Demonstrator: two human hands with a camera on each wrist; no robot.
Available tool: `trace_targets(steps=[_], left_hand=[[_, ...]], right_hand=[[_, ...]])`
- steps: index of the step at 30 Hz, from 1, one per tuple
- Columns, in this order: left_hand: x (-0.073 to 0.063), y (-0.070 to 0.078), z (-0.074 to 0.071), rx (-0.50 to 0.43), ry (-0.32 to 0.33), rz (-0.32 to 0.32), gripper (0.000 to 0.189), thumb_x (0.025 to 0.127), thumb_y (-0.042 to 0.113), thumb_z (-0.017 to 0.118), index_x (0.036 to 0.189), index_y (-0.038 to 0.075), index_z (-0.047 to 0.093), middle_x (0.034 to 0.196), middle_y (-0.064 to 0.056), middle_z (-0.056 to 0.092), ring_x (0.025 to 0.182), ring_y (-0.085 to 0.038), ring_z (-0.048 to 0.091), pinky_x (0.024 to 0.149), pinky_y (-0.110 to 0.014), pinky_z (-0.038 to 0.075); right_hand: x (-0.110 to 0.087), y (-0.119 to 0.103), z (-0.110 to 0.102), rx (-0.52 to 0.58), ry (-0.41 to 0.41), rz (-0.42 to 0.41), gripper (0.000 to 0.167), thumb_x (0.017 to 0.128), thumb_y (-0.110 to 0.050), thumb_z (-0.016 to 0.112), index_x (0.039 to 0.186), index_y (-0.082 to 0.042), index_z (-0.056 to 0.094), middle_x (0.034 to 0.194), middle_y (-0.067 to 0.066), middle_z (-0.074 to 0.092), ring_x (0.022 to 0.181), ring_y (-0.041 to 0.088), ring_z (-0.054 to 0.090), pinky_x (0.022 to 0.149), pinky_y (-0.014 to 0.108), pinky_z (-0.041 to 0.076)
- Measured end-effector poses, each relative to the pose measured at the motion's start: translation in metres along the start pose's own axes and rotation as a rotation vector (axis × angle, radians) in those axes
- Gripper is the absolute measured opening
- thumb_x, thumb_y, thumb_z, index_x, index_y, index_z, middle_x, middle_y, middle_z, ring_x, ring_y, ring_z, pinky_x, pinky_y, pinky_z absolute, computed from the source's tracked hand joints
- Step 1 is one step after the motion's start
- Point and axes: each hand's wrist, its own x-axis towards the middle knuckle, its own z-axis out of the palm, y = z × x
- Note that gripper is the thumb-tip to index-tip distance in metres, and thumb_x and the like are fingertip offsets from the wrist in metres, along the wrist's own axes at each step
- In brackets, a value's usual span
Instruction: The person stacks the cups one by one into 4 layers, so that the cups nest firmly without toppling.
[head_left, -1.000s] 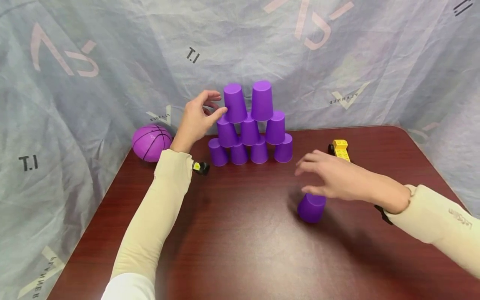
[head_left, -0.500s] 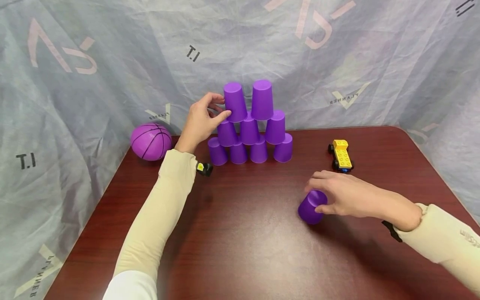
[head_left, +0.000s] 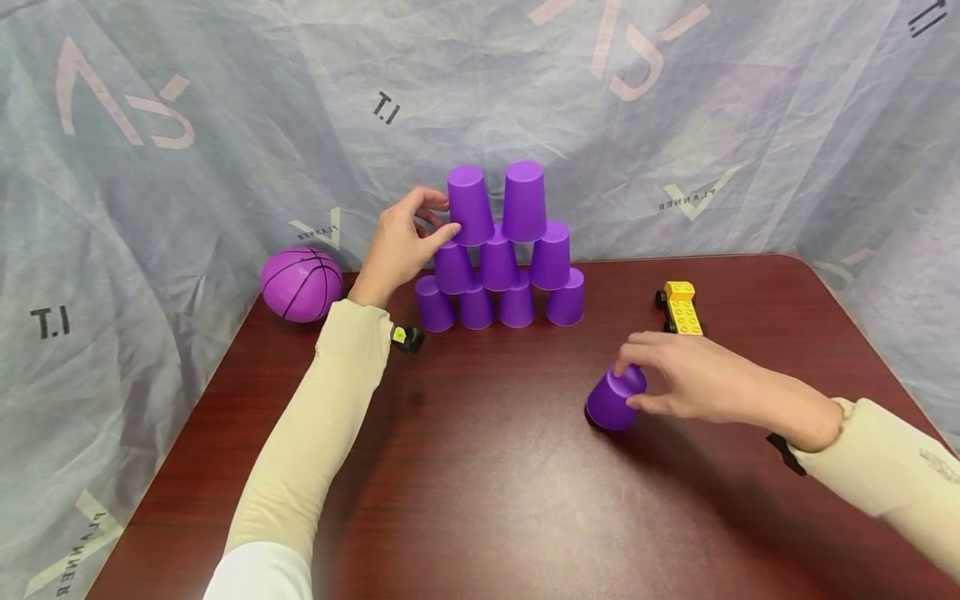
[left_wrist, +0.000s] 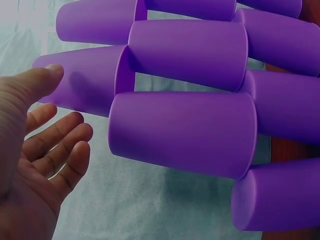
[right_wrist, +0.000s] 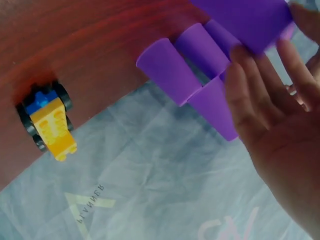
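In the head view, upside-down purple plastic cups rise in three tiers near the table's back, with two on top. My left hand (head_left: 401,242) is at the top-left cup (head_left: 469,207), thumb in front of its side and relaxed fingers behind. The left wrist view has the thumb (left_wrist: 52,75) overlapping that cup (left_wrist: 90,82). To the front right, my right hand (head_left: 693,379) pinches a single purple cup (head_left: 609,407) between thumb and fingers. This cup leans, its rim low on the left with dark shadow beneath. In the right wrist view the held cup (right_wrist: 245,20) is partly cut off.
A purple ball with black lines (head_left: 302,284) sits at the table's back left. Behind the right hand is a yellow toy-brick car (head_left: 681,308) with black wheels. A grey printed cloth (head_left: 600,125) hangs behind the dark red-brown table (head_left: 495,500).
My right hand has come down onto the lone cup, gripped it and shifted it slightly left and back. My left hand has moved a little right, closer to the top-left cup.
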Motion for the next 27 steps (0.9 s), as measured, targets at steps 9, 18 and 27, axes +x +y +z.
trace_targets(steps=[9, 18, 27], left_hand=[[-0.002, -0.001, 0.000, 0.015, -0.017, -0.012, 0.037, 0.090, 0.021, 0.075, 0.120, 0.006, 0.060, 0.120, -0.007, 0.066, 0.096, -0.019, 0.064, 0.079, -0.033, 0.051], [-0.004, -0.002, 0.000, 0.030, -0.041, -0.009, 0.037, 0.091, 0.022, 0.073, 0.122, 0.006, 0.059, 0.122, -0.007, 0.065, 0.098, -0.019, 0.064, 0.081, -0.035, 0.052], [-0.004, -0.002, 0.002, 0.034, -0.045, 0.011, 0.037, 0.090, 0.021, 0.074, 0.121, 0.005, 0.061, 0.119, -0.009, 0.066, 0.094, -0.020, 0.065, 0.079, -0.034, 0.052]], right_hand=[[0.054, 0.000, -0.053, 0.043, 0.489, -0.239, 0.024, 0.075, -0.012, 0.081, 0.096, -0.008, 0.070, 0.094, 0.000, 0.070, 0.085, 0.010, 0.060, 0.076, 0.019, 0.045], [0.127, -0.001, -0.131, -0.079, 0.641, -0.061, 0.024, 0.085, -0.019, 0.079, 0.097, -0.001, 0.071, 0.091, 0.009, 0.069, 0.075, 0.006, 0.051, 0.065, 0.017, 0.039], [0.195, 0.000, -0.149, -0.111, 0.545, 0.088, 0.036, 0.093, -0.037, 0.069, 0.106, -0.004, 0.070, 0.104, 0.008, 0.070, 0.089, 0.016, 0.061, 0.071, 0.022, 0.037]])
